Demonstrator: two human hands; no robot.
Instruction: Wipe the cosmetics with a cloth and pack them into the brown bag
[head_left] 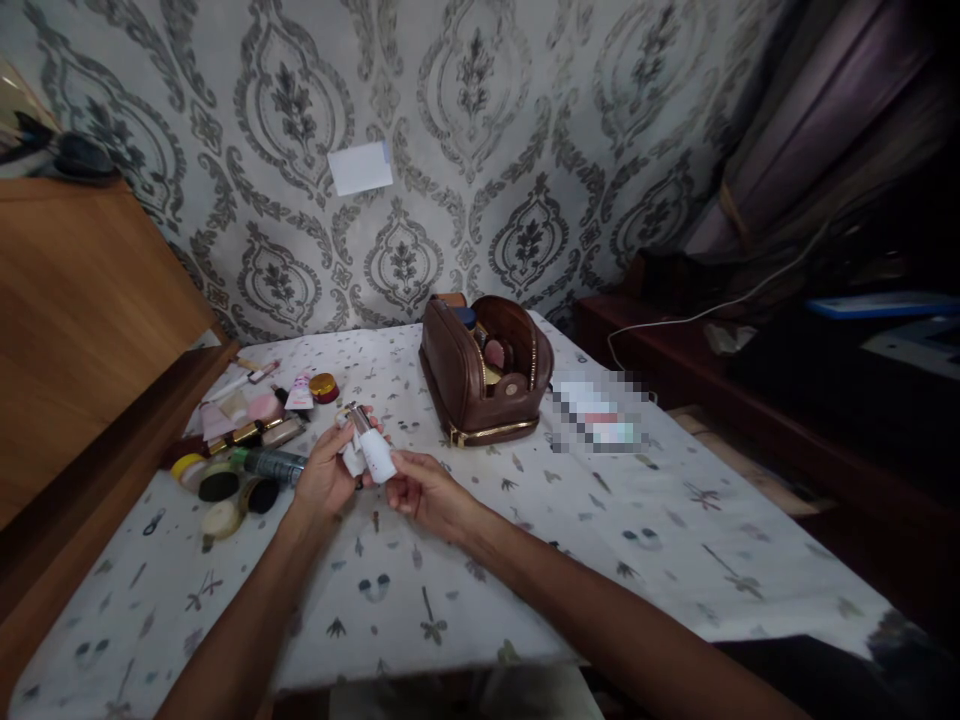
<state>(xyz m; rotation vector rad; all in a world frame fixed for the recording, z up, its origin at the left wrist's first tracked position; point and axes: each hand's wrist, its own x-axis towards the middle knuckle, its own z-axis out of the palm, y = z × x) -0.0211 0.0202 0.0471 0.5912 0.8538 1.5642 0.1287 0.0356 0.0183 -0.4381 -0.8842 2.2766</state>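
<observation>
Over the patterned tabletop, my left hand (328, 472) is closed round small white containers. One of them, a white bottle (377, 455) with a shiny metallic top, slants across the fingers. My right hand (424, 492) touches the lower end of that bottle with its thumb and curled fingers. A brown bag (454, 375) stands unzipped beyond my hands, with a blue-topped item and a pink round item inside. Left of my left hand lie several cosmetics, among them a dark bottle (274, 466), a gold-lidded jar (323, 387) and a white and pink tube (299, 392).
A wooden panel (90, 350) borders the table on the left. Behind the table is a patterned wall with a white card (361, 168). Right of the bag lies a blurred-out item (600, 412). A pale cable (697, 318) runs over dark furniture at the right.
</observation>
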